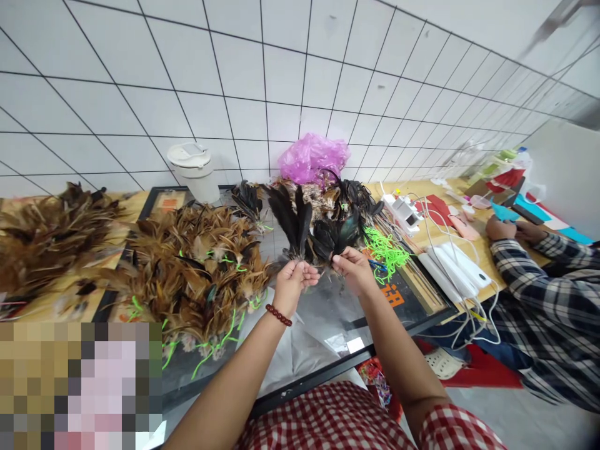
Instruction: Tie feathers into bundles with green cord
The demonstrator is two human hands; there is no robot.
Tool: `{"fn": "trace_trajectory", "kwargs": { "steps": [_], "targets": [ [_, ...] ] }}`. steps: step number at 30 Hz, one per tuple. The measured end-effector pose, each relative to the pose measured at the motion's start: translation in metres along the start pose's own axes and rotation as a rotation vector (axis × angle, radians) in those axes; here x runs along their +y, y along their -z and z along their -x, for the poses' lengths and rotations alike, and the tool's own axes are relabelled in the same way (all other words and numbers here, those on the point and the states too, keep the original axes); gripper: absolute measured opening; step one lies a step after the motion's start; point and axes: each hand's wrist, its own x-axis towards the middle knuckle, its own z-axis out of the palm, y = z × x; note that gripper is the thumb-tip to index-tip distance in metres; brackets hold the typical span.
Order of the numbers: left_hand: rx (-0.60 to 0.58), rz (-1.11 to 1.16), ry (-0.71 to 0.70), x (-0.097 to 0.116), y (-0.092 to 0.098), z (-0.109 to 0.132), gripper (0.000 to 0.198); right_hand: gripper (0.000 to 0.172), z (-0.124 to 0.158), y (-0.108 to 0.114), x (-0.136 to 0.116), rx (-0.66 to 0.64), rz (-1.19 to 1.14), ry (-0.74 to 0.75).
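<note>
My left hand (293,281), with a beaded bracelet (278,315) at the wrist, pinches the base of a bunch of black feathers (294,219) that fans upward. To its right, my right hand (354,270) has thumb and forefinger closed at the lower end of a dark feather (347,231) with a greenish sheen. Behind both hands lies a heap of black feathers (359,195). A large pile of brown feather bunches (201,262) tied with green string covers the left of the work surface. Tangled bright green strings (387,253) lie right of my right hand.
A white lidded cup (194,175) and a pink plastic bag (313,157) stand along the tiled wall. More brown feathers (51,231) lie far left. White power strips (454,272) and cables are at right, near a co-worker's hands (501,229) and plaid sleeve.
</note>
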Motion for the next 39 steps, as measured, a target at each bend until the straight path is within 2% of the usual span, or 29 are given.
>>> {"fn": "trace_trajectory", "kwargs": {
  "steps": [4, 8, 11, 14, 16, 18, 20, 22, 23, 25, 30, 32, 34, 36, 39],
  "targets": [
    [-0.076, -0.092, 0.044, -0.002, -0.002, 0.002, 0.04, 0.028, 0.002, -0.01, 0.008, -0.035, 0.093, 0.064],
    [-0.137, -0.189, 0.063, -0.002, -0.001, 0.003, 0.038, 0.025, 0.002, -0.011, 0.01, -0.102, 0.257, 0.16],
    [-0.247, -0.291, 0.095, -0.001, 0.0, 0.003, 0.036, 0.026, 0.002, -0.01, 0.008, -0.109, 0.402, 0.287],
    [-0.328, -0.36, 0.104, -0.002, 0.002, 0.003, 0.033, 0.027, 0.004, -0.012, 0.006, -0.122, 0.47, 0.35],
    [-0.304, -0.328, 0.058, -0.003, 0.003, 0.002, 0.03, 0.019, 0.004, -0.011, 0.006, -0.144, 0.494, 0.358],
    [-0.226, -0.235, -0.003, -0.003, 0.004, 0.001, 0.027, 0.017, 0.003, -0.004, 0.006, -0.095, 0.499, 0.337],
    [-0.129, -0.132, -0.052, -0.002, 0.003, 0.0, 0.026, 0.026, -0.001, 0.007, 0.005, 0.061, 0.551, 0.335],
    [-0.039, -0.047, -0.098, -0.001, 0.003, -0.001, 0.026, 0.023, -0.004, 0.021, 0.003, 0.214, 0.714, 0.361],
    [-0.007, -0.013, -0.119, 0.0, 0.003, -0.002, 0.027, 0.02, -0.006, 0.027, 0.002, 0.25, 0.825, 0.374],
    [0.039, 0.04, -0.154, 0.001, 0.002, -0.003, 0.029, 0.019, -0.007, 0.034, 0.001, 0.234, 1.032, 0.357],
    [0.101, 0.08, -0.171, 0.001, 0.001, -0.004, 0.032, 0.02, -0.003, 0.032, 0.002, 0.038, 1.316, 0.201],
    [0.111, 0.076, -0.164, 0.001, 0.001, -0.004, 0.032, 0.014, -0.003, 0.031, 0.004, -0.027, 1.327, 0.18],
    [0.115, 0.069, -0.157, 0.001, 0.001, -0.004, 0.032, 0.011, -0.004, 0.033, 0.007, -0.049, 1.235, 0.179],
    [0.107, 0.062, -0.148, 0.001, 0.001, -0.004, 0.033, 0.015, -0.007, 0.036, 0.008, -0.013, 1.05, 0.173],
    [0.09, 0.058, -0.13, 0.003, 0.002, -0.003, 0.033, 0.023, -0.009, 0.035, 0.004, 0.136, 0.7, 0.166]
  ]
}}
